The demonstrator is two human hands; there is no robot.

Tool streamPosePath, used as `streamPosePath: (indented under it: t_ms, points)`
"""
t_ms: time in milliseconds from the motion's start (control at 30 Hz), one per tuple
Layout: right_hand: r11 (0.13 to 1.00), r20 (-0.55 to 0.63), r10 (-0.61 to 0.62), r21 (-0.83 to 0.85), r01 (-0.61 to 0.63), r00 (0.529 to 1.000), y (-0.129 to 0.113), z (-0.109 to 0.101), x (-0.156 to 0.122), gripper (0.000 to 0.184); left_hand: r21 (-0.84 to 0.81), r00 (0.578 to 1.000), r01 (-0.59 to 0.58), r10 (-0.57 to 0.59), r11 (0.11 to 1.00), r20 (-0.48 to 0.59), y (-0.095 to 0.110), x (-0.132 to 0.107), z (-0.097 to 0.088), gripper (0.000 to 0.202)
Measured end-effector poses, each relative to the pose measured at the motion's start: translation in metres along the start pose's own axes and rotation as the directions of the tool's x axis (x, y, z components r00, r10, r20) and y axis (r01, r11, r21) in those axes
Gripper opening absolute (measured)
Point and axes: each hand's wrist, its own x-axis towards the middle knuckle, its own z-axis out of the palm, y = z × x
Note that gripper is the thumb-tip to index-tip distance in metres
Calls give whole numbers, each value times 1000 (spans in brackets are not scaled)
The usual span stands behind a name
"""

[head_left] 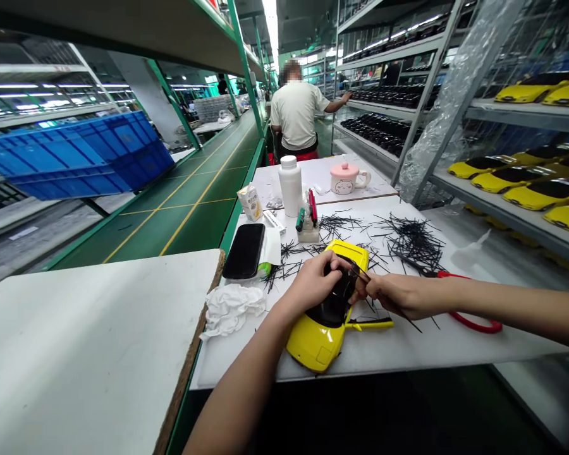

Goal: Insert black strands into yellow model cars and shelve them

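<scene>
My left hand [313, 282] grips a yellow model car body [320, 341], which lies tilted on the white work table [246, 360] with its dark window area [332, 300] facing up. My right hand [398, 296] pinches a thin black strip [398, 314] at the window area, close to my left fingers. Loose black sticks [411, 243] lie in scattered piles just beyond my hands. Red-handled scissors [469, 322] lie partly hidden under my right forearm. A flat yellow part [370, 324] sits beside the car.
A black phone [244, 251] and crumpled white cloth [232, 309] lie left of the car. Beyond stand a white bottle [290, 186] and pink mug [346, 177]. Shelves hold yellow car bodies [540, 196]. A co-worker [296, 114] stands ahead by the shelves. A blue crate [76, 158] sits far left.
</scene>
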Motion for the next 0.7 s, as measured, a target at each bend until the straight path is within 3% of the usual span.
streamPosePath:
  t_ms: [200,467,567,700]
  points:
    - [990,61,28,138,-36,998,8,-2,5,22,-57,1000,16,-16,998,-7,-2,2,0,19]
    - [995,84,70,58,-75,994,1,-9,10,23,-73,999,36,-36,997,-3,0,3,-1,19]
    - [996,41,67,51,-69,997,0,-7,7,22,-72,1000,25,-25,997,-9,-1,3,0,19]
    - [997,-182,27,75,-14,983,-8,-16,2,16,-76,1000,20,-21,997,-10,-2,3,1,20]
